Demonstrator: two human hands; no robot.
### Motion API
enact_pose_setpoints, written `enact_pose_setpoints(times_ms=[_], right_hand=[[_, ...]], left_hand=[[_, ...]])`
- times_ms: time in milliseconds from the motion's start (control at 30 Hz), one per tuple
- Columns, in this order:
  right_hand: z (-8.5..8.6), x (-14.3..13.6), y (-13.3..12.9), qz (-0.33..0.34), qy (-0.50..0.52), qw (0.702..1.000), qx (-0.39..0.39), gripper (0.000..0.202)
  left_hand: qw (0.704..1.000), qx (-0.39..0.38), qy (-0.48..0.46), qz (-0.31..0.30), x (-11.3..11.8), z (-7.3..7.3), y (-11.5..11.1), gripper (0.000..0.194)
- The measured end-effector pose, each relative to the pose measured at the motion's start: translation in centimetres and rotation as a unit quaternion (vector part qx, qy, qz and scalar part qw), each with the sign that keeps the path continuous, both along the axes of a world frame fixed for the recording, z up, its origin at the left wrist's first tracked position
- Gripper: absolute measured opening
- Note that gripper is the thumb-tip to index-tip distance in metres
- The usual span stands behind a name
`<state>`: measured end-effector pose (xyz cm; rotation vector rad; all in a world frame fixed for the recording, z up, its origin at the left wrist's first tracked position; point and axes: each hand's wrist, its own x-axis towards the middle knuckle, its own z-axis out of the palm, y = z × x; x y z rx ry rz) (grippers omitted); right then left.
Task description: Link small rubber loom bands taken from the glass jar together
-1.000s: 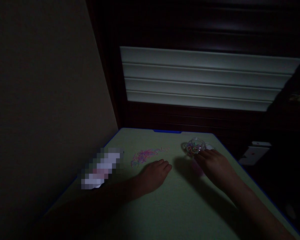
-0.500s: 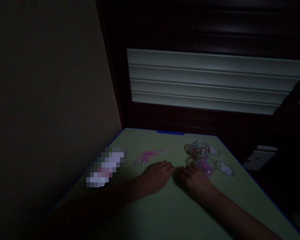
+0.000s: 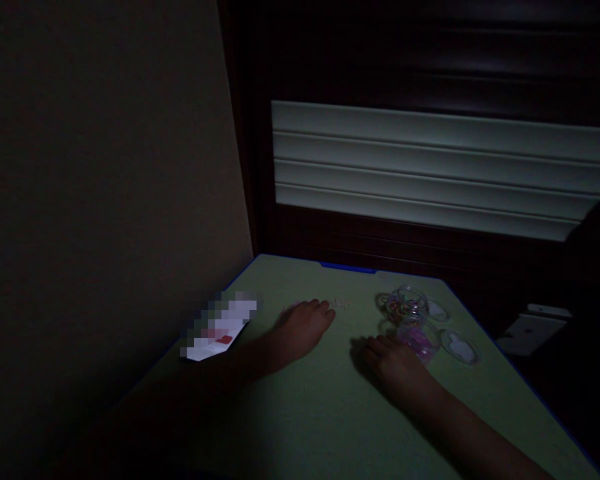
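My left hand (image 3: 307, 327) is over a scattered pile of small, thin coloured pieces (image 3: 341, 305), hiding most of it. Its fingers are curled down and close together; whatever is between the tips is hidden. To the right, my right hand (image 3: 393, 363) rests low over the table, fingers bent inward, its grip also hidden. Just beyond it stands a clear round tub (image 3: 421, 343) of pink pieces, partly covered by the hand. Behind that, a second clear tub (image 3: 405, 308) holds multicoloured loops that look like hair ties.
Two open lids (image 3: 461, 348) lie right of the tubs. A white object (image 3: 225, 333), partly pixelated, sits at the left edge of the pale green table (image 3: 300, 433). A wall (image 3: 130, 167) borders the left, a dark door (image 3: 320, 230) the back. White boxes (image 3: 535, 331) are beyond the right edge.
My left hand has moved up and left, away from my right hand, and now covers most of the pile. My right hand has stayed beside the tubs. The view has shifted slightly.
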<state>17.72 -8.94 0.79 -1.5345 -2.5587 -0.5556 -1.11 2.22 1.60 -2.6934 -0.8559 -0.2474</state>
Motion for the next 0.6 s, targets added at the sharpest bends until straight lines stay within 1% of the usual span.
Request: enact_pose_setpoints(times_ms=[100, 167, 267, 333, 467, 600], right_hand=[[0.0, 0.0, 0.0, 0.001, 0.001, 1.0, 0.001, 0.023], [0.0, -0.1, 0.0, -0.002, 0.0, 1.0, 0.001, 0.023], [0.0, 0.0, 0.0, -0.005, 0.002, 1.0, -0.002, 0.02], [-0.1, 0.1, 0.1, -0.005, 0.006, 1.0, -0.004, 0.021], [-0.2, 0.1, 0.2, -0.001, 0.005, 1.0, -0.006, 0.027], [-0.2, 0.1, 0.3, -0.006, -0.002, 1.0, -0.015, 0.025]], left_hand=[[0.996, -0.043, 0.031, 0.076, -1.0, 2.2, 0.8, 0.021], [0.986, -0.103, 0.061, 0.12, -1.6, 3.5, 1.1, 0.022], [0.976, -0.14, 0.087, 0.143, -2.3, 4.7, 1.2, 0.025], [0.972, -0.152, 0.095, 0.151, -2.5, 4.8, 1.2, 0.025], [0.968, -0.165, 0.101, 0.158, -2.5, 4.6, 1.2, 0.027], [0.967, -0.173, 0.106, 0.157, -2.4, 4.3, 1.1, 0.027]])
